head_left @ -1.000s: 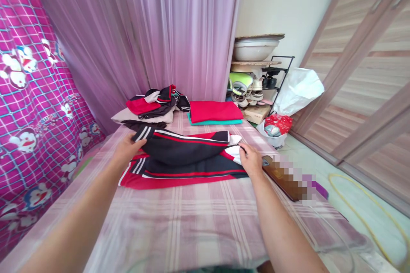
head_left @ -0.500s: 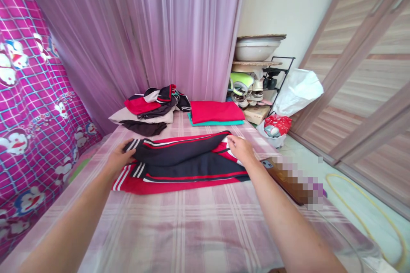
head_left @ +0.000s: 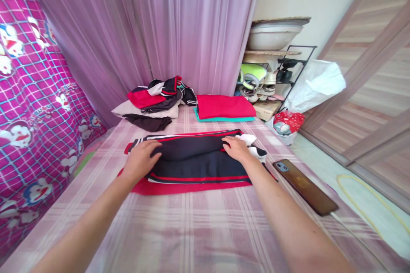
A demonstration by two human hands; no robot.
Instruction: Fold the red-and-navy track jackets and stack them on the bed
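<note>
Outstretched left hand [head_left: 141,162] and right hand [head_left: 235,148] flat, palms down

The left hand [head_left: 141,161] and right hand [head_left: 235,148] are bare; the left forearm [head_left: 92,222] and right forearm [head_left: 285,217] are bare too, uncovered along the whole length in view; both arms slender, broadening toward the lower edge.

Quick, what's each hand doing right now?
Left hand: open, flat on the folded black-and-red fabric garment.
Right hand: open, flat on that garment.
</note>
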